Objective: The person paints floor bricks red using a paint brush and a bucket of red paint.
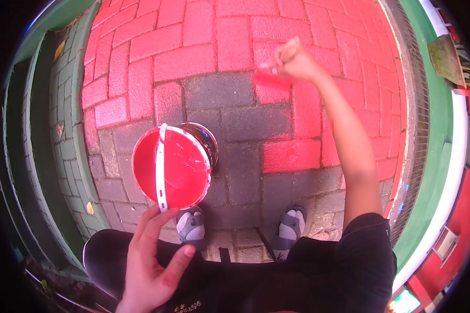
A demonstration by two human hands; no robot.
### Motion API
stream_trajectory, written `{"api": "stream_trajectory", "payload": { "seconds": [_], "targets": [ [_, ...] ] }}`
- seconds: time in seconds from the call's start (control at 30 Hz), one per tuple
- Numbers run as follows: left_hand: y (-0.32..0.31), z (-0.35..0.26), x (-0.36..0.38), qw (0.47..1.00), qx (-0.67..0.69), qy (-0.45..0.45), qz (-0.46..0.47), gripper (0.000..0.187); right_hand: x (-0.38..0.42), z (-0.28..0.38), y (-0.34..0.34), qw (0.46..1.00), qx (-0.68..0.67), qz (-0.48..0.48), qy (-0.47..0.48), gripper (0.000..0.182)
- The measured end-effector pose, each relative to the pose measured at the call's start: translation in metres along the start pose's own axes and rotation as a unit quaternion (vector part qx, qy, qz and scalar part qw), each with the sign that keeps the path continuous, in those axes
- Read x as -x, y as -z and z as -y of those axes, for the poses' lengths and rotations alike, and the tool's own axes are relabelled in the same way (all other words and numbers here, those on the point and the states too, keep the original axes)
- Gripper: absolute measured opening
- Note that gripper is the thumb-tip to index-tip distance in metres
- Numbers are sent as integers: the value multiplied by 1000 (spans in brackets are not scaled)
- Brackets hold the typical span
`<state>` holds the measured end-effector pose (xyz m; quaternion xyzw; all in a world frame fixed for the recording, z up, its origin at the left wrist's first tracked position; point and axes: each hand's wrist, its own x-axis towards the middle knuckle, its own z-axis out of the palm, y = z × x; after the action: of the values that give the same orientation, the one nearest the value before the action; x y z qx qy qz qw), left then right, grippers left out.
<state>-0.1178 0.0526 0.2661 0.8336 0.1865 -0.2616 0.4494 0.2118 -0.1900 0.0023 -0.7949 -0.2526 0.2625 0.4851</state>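
A bucket of red paint stands on the paving, its white handle lying across the opening. My left hand is at the near rim, its thumb and fingers apart and its fingertips at the handle's lower end. Farther out on the right, my right hand is closed round a brush blurred by motion, its red head low over the bricks. Wet red paint covers the far paving, while dark grey bricks show around the bucket and near my feet.
My sandalled feet stand just behind the bucket. Green steps run along the left side. On the right lie a metal drain grating, a green strip and a white kerb. A planter sits at the upper right.
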Motion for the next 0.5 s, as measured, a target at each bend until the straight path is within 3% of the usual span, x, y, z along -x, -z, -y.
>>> {"api": "stream_trajectory", "payload": {
  "seconds": [0.07, 0.17, 0.23, 0.37, 0.43, 0.5],
  "targets": [
    [6, 7, -1, 998, -59, -13, -34, 54, -29, -3, 11, 1000, -8, -29, -4, 27],
    [12, 0, -2, 997, -79, 9, -15, 56, -63, -1, 30, 988, 117, -93, -28, 31],
    [20, 2, -4, 997, -72, -12, -17, 51, -74, -5, 40, 985, 128, -77, 83, 22],
    [32, 7, -7, 997, -65, -27, -15, 48, -49, -7, 19, 983, 167, -69, 18, 26],
    [37, 9, -8, 998, -55, -27, -8, 47, -25, -50, -3, 992, -17, -78, 99, 26],
    [43, 11, -9, 999, -45, -26, -3, 47, 14, -48, -24, 995, 43, -74, 50, 27]
  ]
}}
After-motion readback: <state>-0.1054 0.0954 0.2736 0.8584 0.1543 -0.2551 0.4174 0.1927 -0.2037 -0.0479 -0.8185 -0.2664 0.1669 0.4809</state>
